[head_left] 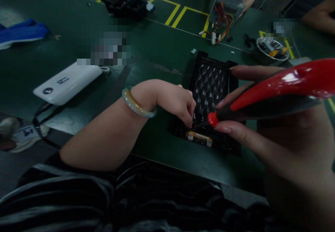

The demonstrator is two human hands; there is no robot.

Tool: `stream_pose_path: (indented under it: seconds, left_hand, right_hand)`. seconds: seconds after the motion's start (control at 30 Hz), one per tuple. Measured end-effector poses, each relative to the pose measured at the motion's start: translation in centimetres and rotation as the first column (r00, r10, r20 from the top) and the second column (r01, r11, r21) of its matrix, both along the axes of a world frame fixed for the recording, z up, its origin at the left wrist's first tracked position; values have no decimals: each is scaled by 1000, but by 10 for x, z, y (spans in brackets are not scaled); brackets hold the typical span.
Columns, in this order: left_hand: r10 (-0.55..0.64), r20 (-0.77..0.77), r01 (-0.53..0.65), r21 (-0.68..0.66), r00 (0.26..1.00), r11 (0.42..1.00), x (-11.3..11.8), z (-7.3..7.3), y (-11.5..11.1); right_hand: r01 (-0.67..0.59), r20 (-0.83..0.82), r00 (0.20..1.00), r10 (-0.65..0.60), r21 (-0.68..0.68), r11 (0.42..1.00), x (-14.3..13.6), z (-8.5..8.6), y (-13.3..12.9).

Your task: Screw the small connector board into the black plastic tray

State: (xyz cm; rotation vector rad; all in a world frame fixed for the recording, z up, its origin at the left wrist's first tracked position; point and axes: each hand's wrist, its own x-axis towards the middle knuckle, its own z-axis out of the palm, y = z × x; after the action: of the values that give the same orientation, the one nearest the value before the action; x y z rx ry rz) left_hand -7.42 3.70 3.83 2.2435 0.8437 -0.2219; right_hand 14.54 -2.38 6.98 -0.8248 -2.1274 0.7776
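A black plastic panel [206, 89] with a quilted pattern lies on the green table in front of me. Near its front edge sits a small circuit board [200, 137] with connectors. My right hand [277, 148] grips a red and black screwdriver [274, 92], its thin shaft slanting left and down to the panel by the board. Beside that shaft's tip, the fingers of my left hand [178, 101] are pinched together over the panel. Whatever they hold, if anything, is hidden.
Left of me lies a white power bank [69, 82] with a black cord. Farther off are blue gloves [23, 31], a black tray [125, 7] and a metal bowl [272, 50] of parts. Across the table, a person handles a metal box with coloured wires [222, 21].
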Motion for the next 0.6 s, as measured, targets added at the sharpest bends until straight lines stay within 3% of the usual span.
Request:
stream_pose_path:
  seconds: [0.23, 0.33, 0.47, 0.6]
  left_hand:
    - [-15, 3, 15, 2, 1000, 1000, 1, -2, 1]
    - [-7, -3, 7, 29, 1000, 1000, 1, -3, 1]
    - [-18, 32, 16, 59, 999, 998, 1, -1, -1]
    - [-21, 26, 19, 80, 999, 997, 0, 4, -2]
  right_hand:
    - [39, 47, 998, -48, 167, 985, -1, 3, -2]
    - [24, -4, 1000, -24, 34, 999, -3, 0, -4]
    - [-121, -74, 991, 108, -188, 975, -4, -2, -6]
    - [-196, -11, 980, 200, -238, 951, -3, 6, -5]
